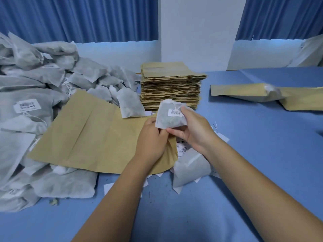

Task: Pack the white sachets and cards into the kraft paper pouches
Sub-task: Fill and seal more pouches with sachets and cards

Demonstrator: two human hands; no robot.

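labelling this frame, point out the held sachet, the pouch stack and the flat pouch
held sachet (167, 122), head view, face below its label
pouch stack (170, 91), head view, front side
flat pouch (97, 135), head view, middle of its face

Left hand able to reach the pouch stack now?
Probably: the stack lies just past the left hand, only the sachet in the right hand partly between. Left seems to grip the flat pouch.

The right hand (194, 135) holds a labelled white sachet (170, 117) just above the near end of a flat kraft pouch (97, 133). The left hand (151, 142) pinches that end of the pouch. A pouch stack (171, 84) stands behind. A sachet pile (35, 75) lies left on the blue table (262, 154). Printed cards (181, 148) lie beneath the right wrist.
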